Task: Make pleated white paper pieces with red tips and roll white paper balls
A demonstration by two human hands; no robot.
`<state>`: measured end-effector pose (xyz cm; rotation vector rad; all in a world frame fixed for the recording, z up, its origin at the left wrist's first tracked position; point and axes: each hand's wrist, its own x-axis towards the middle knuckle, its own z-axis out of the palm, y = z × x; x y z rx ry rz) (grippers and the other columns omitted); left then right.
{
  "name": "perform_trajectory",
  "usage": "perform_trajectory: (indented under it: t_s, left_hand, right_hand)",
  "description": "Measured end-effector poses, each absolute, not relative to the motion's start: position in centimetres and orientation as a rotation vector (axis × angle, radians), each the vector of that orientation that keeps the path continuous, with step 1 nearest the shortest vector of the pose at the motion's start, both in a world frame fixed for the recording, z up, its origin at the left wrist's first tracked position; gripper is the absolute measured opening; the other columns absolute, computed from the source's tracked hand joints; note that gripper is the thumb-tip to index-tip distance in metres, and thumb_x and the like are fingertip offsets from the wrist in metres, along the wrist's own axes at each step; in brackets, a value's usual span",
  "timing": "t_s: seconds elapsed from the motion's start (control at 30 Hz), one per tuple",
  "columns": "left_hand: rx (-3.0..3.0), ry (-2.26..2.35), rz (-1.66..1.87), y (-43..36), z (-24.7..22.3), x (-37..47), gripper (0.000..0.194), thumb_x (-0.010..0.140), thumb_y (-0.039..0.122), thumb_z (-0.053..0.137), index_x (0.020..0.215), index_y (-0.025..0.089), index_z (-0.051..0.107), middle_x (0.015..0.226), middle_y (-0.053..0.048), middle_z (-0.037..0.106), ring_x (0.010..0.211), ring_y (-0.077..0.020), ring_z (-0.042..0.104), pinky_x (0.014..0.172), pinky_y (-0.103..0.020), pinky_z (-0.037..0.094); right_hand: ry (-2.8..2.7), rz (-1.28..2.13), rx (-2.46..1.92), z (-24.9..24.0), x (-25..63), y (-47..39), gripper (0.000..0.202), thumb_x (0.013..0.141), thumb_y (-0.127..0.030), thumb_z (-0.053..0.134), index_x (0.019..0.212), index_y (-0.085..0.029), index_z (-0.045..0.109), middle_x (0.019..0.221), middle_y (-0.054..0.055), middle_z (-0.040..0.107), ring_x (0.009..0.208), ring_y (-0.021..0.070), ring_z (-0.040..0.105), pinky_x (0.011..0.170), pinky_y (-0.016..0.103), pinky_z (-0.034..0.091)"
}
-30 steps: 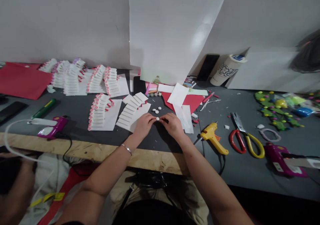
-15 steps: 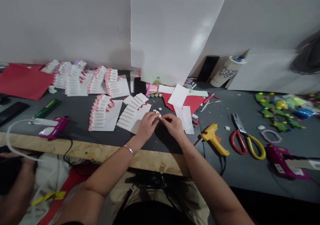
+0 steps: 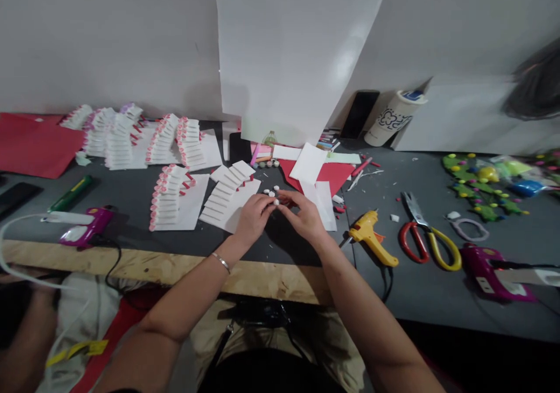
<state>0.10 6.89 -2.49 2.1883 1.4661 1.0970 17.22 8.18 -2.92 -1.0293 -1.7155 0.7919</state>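
Between my fingertips, low over the dark table, is a small white lump (image 3: 276, 202). My left hand (image 3: 251, 217) pinches it from the left with thumb and forefinger. From the right, the thumb and bent fingers of my right hand (image 3: 303, 215) close on the same lump. Just beyond the fingertips lie several similar white lumps (image 3: 276, 188). Close to my left hand, a fan of white strips (image 3: 219, 200) with red bits rests on white paper. To its left is another fan of strips (image 3: 168, 197) with pink-and-white round ends.
On the right lie a yellow glue gun (image 3: 371, 238), scissors (image 3: 420, 224) with red and yellow handles, and a purple device (image 3: 490, 270). White paper pieces (image 3: 308, 162) cover red sheet (image 3: 336, 177) ahead. A cup (image 3: 389, 119) stands at the back. Another person's arm (image 3: 39, 317) is at lower left.
The whole view has shifted slightly. My right fingers have spread a little around the white lump, which still sits between both hands' fingertips.
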Motion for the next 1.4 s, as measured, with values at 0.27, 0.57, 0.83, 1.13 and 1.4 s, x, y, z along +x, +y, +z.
perform_trajectory:
  t_s: [0.27,0.57,0.83,1.13,1.4]
  left_hand:
    - [2.206,1.491,1.040,7.9,-1.7,0.9,0.015,0.095,0.023,0.056,0.101,0.019,0.069,0.100,-0.007,0.070,0.097,-0.0201,0.065,0.089,-0.036,0.053]
    - [1.761,1.376,1.204,8.9,-2.4,1.8,0.022,0.088,0.020,0.065,0.110,0.018,0.070,0.105,-0.007,0.075,0.092,-0.0187,0.070,0.084,-0.032,0.056]
    - [1.768,1.337,1.272,8.9,-2.7,1.5,0.013,0.087,0.026,0.066,0.096,0.019,0.071,0.097,-0.006,0.075,0.089,-0.0183,0.070,0.083,-0.031,0.055]
    - [1.952,1.240,1.455,8.2,-2.1,1.4,0.006,0.089,0.023,0.065,0.092,0.019,0.067,0.094,-0.005,0.071,0.082,-0.0150,0.066,0.076,-0.028,0.055]
    - [2.165,1.261,1.473,7.9,-2.4,1.1,0.008,0.092,0.025,0.060,0.095,0.019,0.065,0.096,-0.006,0.070,0.092,-0.0180,0.066,0.080,-0.032,0.055]
  right_hand:
    - [-1.640,0.821,-1.072,-3.0,17.3,8.6,0.023,0.089,-0.041,0.060,0.098,-0.022,0.071,0.095,0.006,0.074,0.086,0.0200,0.069,0.080,0.035,0.056]
    - [-1.503,0.945,-1.081,-3.4,17.4,9.2,0.025,0.083,-0.046,0.064,0.093,-0.023,0.067,0.094,0.005,0.074,0.087,0.0204,0.069,0.082,0.036,0.056]
    - [-1.335,1.040,-1.051,-3.6,16.9,9.1,0.041,0.076,-0.048,0.072,0.106,-0.024,0.057,0.087,0.002,0.072,0.083,0.0187,0.068,0.076,0.033,0.055]
    - [-1.235,1.138,-0.953,-3.0,16.5,8.4,0.042,0.075,-0.046,0.076,0.105,-0.026,0.055,0.090,0.001,0.072,0.090,0.0179,0.069,0.082,0.034,0.056]
    - [-1.125,1.288,-0.889,-3.2,16.1,8.3,0.045,0.070,-0.044,0.081,0.103,-0.027,0.055,0.086,-0.002,0.072,0.083,0.0147,0.069,0.080,0.031,0.056]
